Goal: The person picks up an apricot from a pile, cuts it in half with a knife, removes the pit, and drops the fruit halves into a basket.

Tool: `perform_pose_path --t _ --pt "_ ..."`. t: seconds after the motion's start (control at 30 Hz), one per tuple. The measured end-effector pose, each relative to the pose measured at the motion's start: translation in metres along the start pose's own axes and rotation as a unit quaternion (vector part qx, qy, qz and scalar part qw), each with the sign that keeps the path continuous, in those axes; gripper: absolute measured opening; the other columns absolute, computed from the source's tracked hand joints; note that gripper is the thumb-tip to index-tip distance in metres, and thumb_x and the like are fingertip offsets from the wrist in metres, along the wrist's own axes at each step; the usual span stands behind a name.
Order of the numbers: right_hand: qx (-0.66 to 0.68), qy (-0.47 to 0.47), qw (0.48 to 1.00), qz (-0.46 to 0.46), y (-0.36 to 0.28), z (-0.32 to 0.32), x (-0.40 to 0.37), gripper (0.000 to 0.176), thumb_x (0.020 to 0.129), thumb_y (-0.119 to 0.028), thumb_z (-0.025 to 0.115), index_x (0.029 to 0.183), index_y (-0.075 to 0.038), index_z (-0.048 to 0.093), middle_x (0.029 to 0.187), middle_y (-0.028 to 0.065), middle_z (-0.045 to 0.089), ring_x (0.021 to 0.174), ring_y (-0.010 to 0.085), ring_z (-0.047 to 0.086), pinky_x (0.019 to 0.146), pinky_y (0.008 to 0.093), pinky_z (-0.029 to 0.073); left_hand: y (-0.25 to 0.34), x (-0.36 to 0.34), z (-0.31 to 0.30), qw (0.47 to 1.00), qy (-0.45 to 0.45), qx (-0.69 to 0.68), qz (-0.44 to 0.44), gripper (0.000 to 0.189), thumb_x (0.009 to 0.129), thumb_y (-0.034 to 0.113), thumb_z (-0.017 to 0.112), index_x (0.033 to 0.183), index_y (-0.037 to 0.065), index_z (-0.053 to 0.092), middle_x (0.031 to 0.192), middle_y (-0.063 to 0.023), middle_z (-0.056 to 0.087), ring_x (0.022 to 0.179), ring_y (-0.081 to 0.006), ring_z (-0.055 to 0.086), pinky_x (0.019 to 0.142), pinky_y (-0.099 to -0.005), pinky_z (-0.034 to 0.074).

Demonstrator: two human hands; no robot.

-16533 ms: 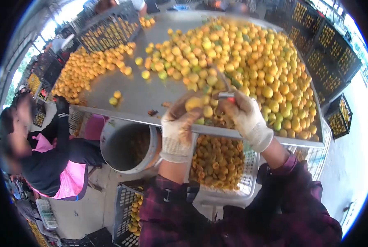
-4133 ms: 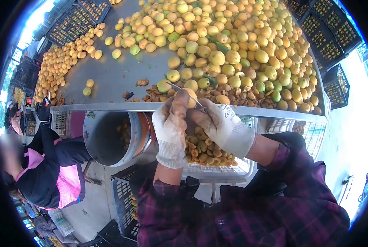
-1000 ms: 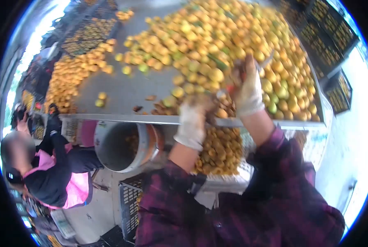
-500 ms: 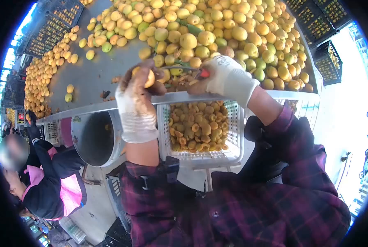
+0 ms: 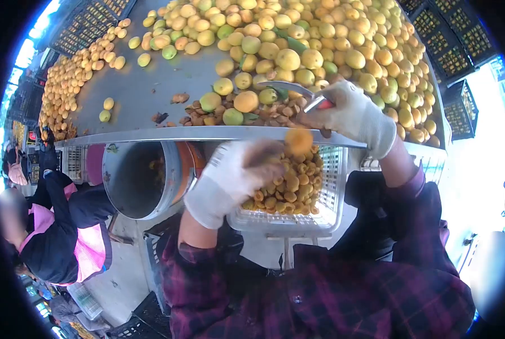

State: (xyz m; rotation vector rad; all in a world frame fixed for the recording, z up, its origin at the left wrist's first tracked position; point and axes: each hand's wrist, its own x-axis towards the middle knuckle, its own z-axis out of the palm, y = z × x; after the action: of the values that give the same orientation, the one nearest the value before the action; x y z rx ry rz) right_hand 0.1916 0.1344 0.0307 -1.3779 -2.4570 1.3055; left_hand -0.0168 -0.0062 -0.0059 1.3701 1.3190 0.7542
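My right hand [image 5: 348, 113], in a white glove with bare fingertips, is closed around the red handle of a small curved knife [image 5: 292, 87]. Its blade points left above brown pits [image 5: 275, 116] at the table edge. My left hand [image 5: 244, 172], also gloved, is over the white basket [image 5: 334, 206]. Its fingers are motion-blurred but look apart. Just past their tips is a blurred orange apricot piece [image 5: 298, 141], apparently free of them. Cut apricot halves [image 5: 289, 189] fill much of the basket. Whole yellow and green apricots [image 5: 286, 59] are heaped beyond the knife.
A metal table [image 5: 151, 96] with a raised rim spans the front. Left of the basket stands a large bucket [image 5: 134, 181]. Black crates [image 5: 461, 110] of fruit line the right and back left. Another person [image 5: 66, 237] in black and pink sits at left.
My left hand has come down from above the table to the basket, and the apricot piece has left its grasp. My right hand has shifted right and slightly down, still with the knife.
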Motion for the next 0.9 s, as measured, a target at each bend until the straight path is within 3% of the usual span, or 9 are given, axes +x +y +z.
perform_pose_path --t 0.2,0.27,0.33,0.43,0.6,0.67,0.73,0.8,0.9 --pt "0.028 0.180 0.981 -0.063 -0.004 0.016 0.035 0.032 0.079 -0.034 0.078 0.093 -0.005 0.076 0.074 0.0149 0.068 0.067 0.0212 0.067 0.065 0.0332 0.053 0.000 -0.001 0.011 0.995 0.039 0.090 0.030 0.041 0.082 0.018 0.069 0.118 -0.002 0.064 0.107 -0.0223 0.069 0.099 -0.0342 0.068 0.087 -0.0382 0.051" --pt "-0.007 0.141 0.989 -0.038 -0.017 0.021 0.055 0.035 0.078 -0.038 0.077 0.095 -0.007 0.076 0.084 0.0165 0.069 0.079 0.0253 0.069 0.074 0.0362 0.053 0.002 0.000 0.013 0.995 0.037 0.083 0.027 0.040 0.084 0.019 0.069 0.118 -0.002 0.064 0.108 -0.0226 0.069 0.099 -0.0343 0.068 0.087 -0.0383 0.052" --pt "-0.142 0.131 0.962 -0.191 -0.014 0.040 0.081 0.043 0.076 -0.032 0.078 0.110 -0.006 0.072 0.092 0.0149 0.072 0.083 0.0256 0.070 0.076 0.0373 0.054 0.012 0.000 0.011 0.990 -0.033 0.134 -0.021 0.040 0.086 0.021 0.068 0.119 -0.002 0.064 0.107 -0.0220 0.069 0.098 -0.0327 0.069 0.086 -0.0389 0.052" --pt "-0.294 0.000 0.945 -0.141 -0.026 0.063 0.108 0.052 0.075 -0.036 0.077 0.117 -0.008 0.068 0.098 0.0181 0.071 0.092 0.0342 0.068 0.080 0.0410 0.054 0.006 -0.002 0.010 0.992 -0.016 0.123 0.018 0.040 0.088 0.022 0.065 0.119 -0.002 0.062 0.104 -0.0222 0.069 0.097 -0.0346 0.069 0.084 -0.0406 0.052" --pt "-0.213 0.053 0.954 -0.202 -0.019 0.058 0.110 0.046 0.076 -0.038 0.078 0.110 -0.007 0.070 0.090 0.0136 0.072 0.082 0.0277 0.070 0.073 0.0381 0.053 0.003 -0.007 0.005 0.985 0.015 0.151 0.076 0.037 0.088 0.025 0.063 0.116 0.001 0.063 0.100 -0.0224 0.068 0.095 -0.0381 0.067 0.083 -0.0436 0.051" --pt "-0.039 0.036 0.996 -0.076 -0.029 0.037 0.096 0.042 0.078 -0.040 0.077 0.101 -0.005 0.072 0.086 0.0156 0.071 0.082 0.0264 0.069 0.074 0.0399 0.053 0.005 -0.009 0.004 0.988 -0.001 0.138 0.068 0.036 0.088 0.026 0.064 0.115 0.002 0.063 0.097 -0.0219 0.067 0.093 -0.0384 0.066 0.081 -0.0451 0.050" --pt "-0.045 0.037 0.997 -0.055 -0.030 0.024 0.073 0.042 0.076 -0.041 0.080 0.095 -0.003 0.074 0.078 0.0142 0.070 0.075 0.0218 0.067 0.069 0.0367 0.052 0.005 -0.010 0.008 0.987 -0.018 0.151 0.061 0.037 0.088 0.027 0.064 0.115 0.002 0.063 0.096 -0.0213 0.068 0.093 -0.0381 0.066 0.081 -0.0451 0.050" --pt "-0.103 -0.081 0.989 -0.071 -0.018 0.016 0.060 0.046 0.077 -0.043 0.080 0.097 -0.002 0.074 0.075 0.0132 0.069 0.071 0.0210 0.066 0.067 0.0350 0.052 0.002 -0.012 0.012 0.984 -0.031 0.165 0.060 0.038 0.089 0.028 0.065 0.116 0.002 0.063 0.095 -0.0207 0.068 0.092 -0.0378 0.067 0.081 -0.0450 0.051" --pt "-0.047 -0.029 0.996 -0.066 -0.017 0.007 0.061 0.046 0.077 -0.044 0.081 0.095 -0.002 0.074 0.074 0.0096 0.070 0.067 0.0173 0.065 0.065 0.0320 0.051 0.002 -0.015 0.018 0.977 -0.068 0.193 0.067 0.038 0.090 0.031 0.064 0.115 0.002 0.065 0.095 -0.0186 0.069 0.093 -0.0365 0.067 0.082 -0.0437 0.051"
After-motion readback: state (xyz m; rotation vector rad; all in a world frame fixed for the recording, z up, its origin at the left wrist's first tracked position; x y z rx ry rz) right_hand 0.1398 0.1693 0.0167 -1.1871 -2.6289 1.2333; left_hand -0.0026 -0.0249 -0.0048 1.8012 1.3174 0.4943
